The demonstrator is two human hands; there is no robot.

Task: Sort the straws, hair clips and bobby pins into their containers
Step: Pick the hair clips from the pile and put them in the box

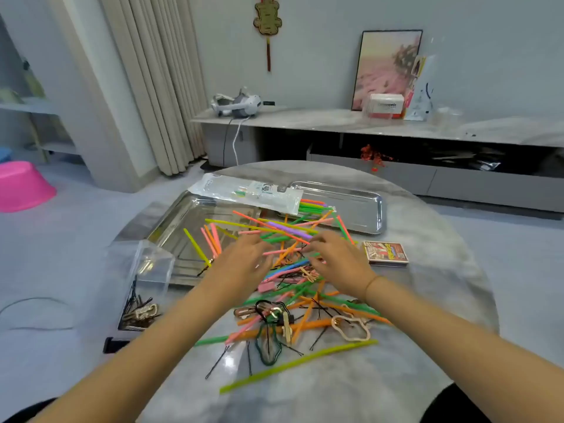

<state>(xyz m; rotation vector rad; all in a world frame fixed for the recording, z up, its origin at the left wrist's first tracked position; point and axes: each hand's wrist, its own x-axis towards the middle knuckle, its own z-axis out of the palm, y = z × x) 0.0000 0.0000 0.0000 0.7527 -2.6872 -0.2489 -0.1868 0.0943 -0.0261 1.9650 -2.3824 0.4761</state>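
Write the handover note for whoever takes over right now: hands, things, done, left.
Left hand: fingers spread on the straw pile, apparently gripping nothing.
Right hand: on the same pile; grip blurred, cannot tell.
Things: straws, hair clips and bobby pins lie mixed on the table; some straws overlap the steel trays.
Done: a few pins and one clip in the clear box; some straws in the plastic bag.
Left: nearly the whole pile.

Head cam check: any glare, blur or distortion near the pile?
Head view: glare on the far steel tray and a bright reflection on the glossy table; left hand and right hand slightly motion-soft; wide-angle bend shows along the low cabinet; straws read clearly.
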